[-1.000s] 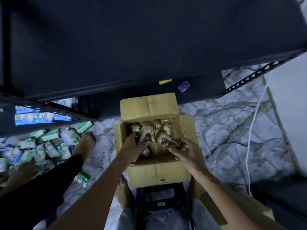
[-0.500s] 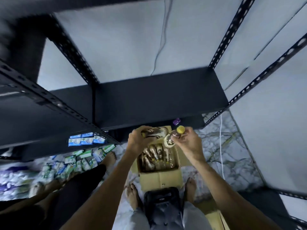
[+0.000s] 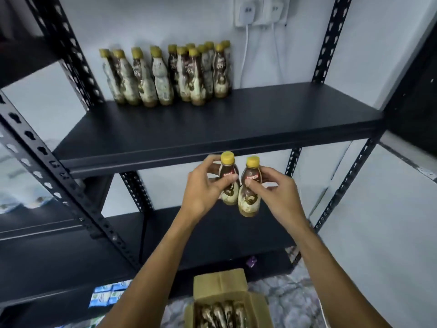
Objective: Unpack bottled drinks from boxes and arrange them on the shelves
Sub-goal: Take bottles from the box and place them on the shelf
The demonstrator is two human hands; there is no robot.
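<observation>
Ref. point: upper shelf (image 3: 236, 119), dark metal, slotted uprights.

Hands: left hand (image 3: 203, 188) grips left bottle (image 3: 229, 194), fingers and thumb curled round the neck and label. Right hand (image 3: 279, 195) grips right bottle (image 3: 248, 200) the same way. Both bottles upright, yellow caps up, bodies touching or nearly so. Both sit just below and in front of the upper shelf's front edge, caps about level with that edge. Neither is on the shelf yet.

Stock placed: shelved bottles (image 3: 165, 76) stand at the back-left of the upper shelf against the wall, approx. a dozen; exact count unclear where they bunch up. Left ones form a loose single row, right ones cluster 2–3 deep. Front and right of the upper shelf are bare.

Stock pending: cardboard box (image 3: 220, 282) on the floor well below the upper shelf, flaps open. At least four boxed bottles (image 3: 220, 313) lie inside; rest of the box is cut off by the frame edge, so qty cannot be told.

Other: wall chargers (image 3: 260, 10) with cables hang above the upper shelf's back edge. Blue-white cartons (image 3: 106, 294) sit far below it, to the left.

Assessment: task part done, est. under halfway for this shelf. Next step, in my judgement: lift both bottles over the front edge and set them beside the cluster. Risk: the two bottles knocking together, or tipping the crowded ones.
</observation>
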